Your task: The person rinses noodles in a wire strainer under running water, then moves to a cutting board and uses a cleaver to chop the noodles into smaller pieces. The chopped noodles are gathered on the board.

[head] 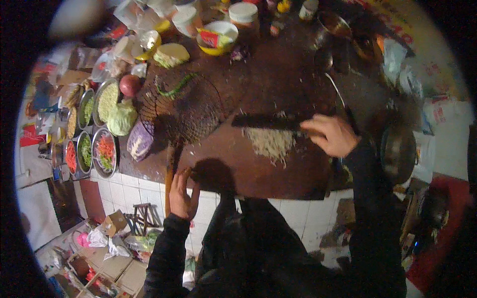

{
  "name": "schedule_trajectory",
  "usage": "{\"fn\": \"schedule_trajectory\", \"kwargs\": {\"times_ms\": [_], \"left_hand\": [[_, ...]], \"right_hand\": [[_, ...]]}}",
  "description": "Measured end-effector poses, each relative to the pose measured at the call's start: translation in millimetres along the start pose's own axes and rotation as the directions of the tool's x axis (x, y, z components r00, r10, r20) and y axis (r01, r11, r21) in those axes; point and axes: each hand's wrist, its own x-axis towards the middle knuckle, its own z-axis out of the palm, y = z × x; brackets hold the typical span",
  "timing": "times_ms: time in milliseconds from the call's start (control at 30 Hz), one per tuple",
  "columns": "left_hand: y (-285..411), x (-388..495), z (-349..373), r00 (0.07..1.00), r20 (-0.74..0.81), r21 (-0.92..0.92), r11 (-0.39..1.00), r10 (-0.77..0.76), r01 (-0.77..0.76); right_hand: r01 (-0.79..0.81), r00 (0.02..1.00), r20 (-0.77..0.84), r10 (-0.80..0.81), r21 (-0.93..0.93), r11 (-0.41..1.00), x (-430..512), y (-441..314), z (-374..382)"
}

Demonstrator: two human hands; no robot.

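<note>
My right hand [329, 135] grips the end of a dark-bladed knife [264, 122], which lies crosswise along the far side of a pile of pale shredded vegetable [272, 143] on the brown work surface [238, 164]. At the surface's near edge is my left hand [182, 195], thumb apart from the fingers, with nothing visible in it. Just left of that hand runs the wooden handle [169, 178] of a round wire skimmer [193, 104]. A green strip [177, 87] lies on its mesh. Whether the left hand touches the handle is hard to tell.
Left of the skimmer are a halved purple cabbage [141, 141], a green cabbage [122, 119], an onion [130, 85] and several metal bowls of cut vegetables [105, 152]. Beyond are a cut cabbage [171, 55] and a yellow bowl [217, 37]. A large metal bowl [398, 154] stands right.
</note>
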Motion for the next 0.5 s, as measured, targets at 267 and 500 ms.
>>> {"fn": "schedule_trajectory", "kwargs": {"times_ms": [267,500], "left_hand": [[-14,-31,-46,0.957,-0.268,0.266,0.947,-0.108,0.181],[-72,-63,-43,0.836,0.081,0.080,0.839,-0.543,0.538]], "right_hand": [[-0.381,0.861,-0.350,0.369,0.037,0.924,-49,6,47],[-0.506,0.784,-0.433,0.445,-0.031,0.862,-59,10,98]]}}
